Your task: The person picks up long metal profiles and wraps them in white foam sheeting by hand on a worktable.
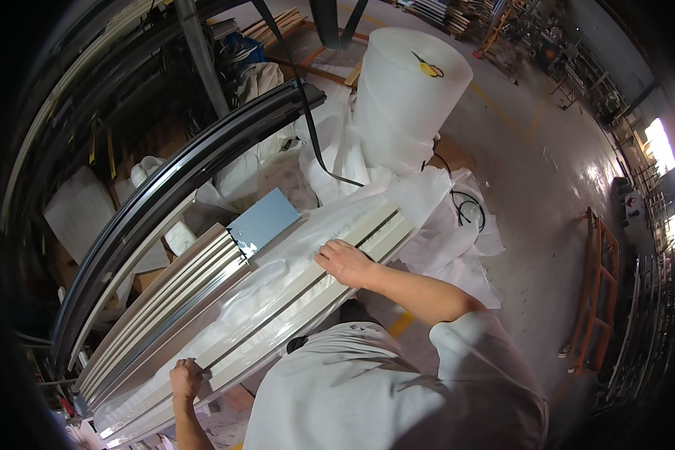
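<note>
A long cream-coloured profile point(391, 238) with lengthwise grooves lies slantwise in front of my body, on white foam sheet. My right hand point(345, 262) is closed over it toward its far right end, fingers curled at the upper edge. Farther down, near its lower left end, my left hand point(185, 377) grips the same profile, with part of the fingers hidden. White foam wrapping point(274, 262) lies along the profile's far side. Beyond that, a stack of cream and brown profiles point(180, 289) runs parallel, with a blue-grey flat piece point(266, 223) at its right end.
Long dark profiles point(195, 161) stretch behind the stack. A large white foam roll point(409, 101) stands upright at the back, with yellow-handled scissors point(430, 68) on top. A black strap point(307, 116) hangs nearby. To the right, an orange metal frame point(594, 292) stands on the floor.
</note>
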### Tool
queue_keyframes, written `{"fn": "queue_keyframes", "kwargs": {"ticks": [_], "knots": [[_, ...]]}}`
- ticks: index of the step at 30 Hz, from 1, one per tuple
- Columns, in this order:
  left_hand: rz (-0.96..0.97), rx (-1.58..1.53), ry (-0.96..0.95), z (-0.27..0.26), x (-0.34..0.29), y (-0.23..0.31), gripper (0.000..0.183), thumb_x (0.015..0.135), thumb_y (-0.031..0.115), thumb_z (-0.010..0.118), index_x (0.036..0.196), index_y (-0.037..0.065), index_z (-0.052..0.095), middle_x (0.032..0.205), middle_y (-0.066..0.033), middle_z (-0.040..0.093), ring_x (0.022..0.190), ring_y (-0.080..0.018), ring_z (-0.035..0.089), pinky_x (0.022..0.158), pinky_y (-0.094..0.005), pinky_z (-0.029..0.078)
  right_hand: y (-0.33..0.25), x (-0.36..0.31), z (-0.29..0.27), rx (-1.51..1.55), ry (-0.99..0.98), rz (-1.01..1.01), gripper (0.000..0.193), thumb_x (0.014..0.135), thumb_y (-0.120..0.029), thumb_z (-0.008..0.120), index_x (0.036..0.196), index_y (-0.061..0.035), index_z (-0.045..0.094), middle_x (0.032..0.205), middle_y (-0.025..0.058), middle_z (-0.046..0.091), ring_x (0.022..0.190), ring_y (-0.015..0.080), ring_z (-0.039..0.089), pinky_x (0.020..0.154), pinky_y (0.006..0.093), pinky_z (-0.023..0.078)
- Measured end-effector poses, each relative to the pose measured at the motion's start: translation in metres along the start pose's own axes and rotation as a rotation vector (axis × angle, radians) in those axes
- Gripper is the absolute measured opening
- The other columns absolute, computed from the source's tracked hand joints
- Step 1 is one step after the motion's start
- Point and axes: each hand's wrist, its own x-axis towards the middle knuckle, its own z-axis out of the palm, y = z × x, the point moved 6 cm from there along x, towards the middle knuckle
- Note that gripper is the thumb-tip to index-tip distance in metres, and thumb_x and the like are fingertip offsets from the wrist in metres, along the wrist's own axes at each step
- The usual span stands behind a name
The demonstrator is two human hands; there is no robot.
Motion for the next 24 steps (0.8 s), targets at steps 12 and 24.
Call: {"fn": "queue_keyframes", "kwargs": {"ticks": [12,24], "knots": [[-0.014,0.037,-0.055,-0.019,0.019,-0.008,0.038,0.068,0.017,0.078,0.101,0.004,0.066,0.099,-0.0181,0.069,0.097,-0.0383,0.066,0.081,-0.0495,0.055,0.007,0.029,-0.001,0.015,0.013,0.022,0.024,0.089,-0.011,0.055,0.11,-0.0036,0.064,0.11,0.0115,0.062,0.112,0.0311,0.058,0.106,0.0408,0.044],[-0.052,0.038,-0.012,-0.008,0.024,-0.02,0.043,0.069,0.016,0.08,0.106,0.003,0.063,0.103,-0.0188,0.067,0.101,-0.0386,0.065,0.085,-0.0489,0.054,0.01,0.034,0.009,0.077,-0.042,0.037,0.03,0.089,-0.011,0.057,0.118,-0.0043,0.064,0.116,0.0119,0.063,0.117,0.0315,0.057,0.109,0.0416,0.043]]}}
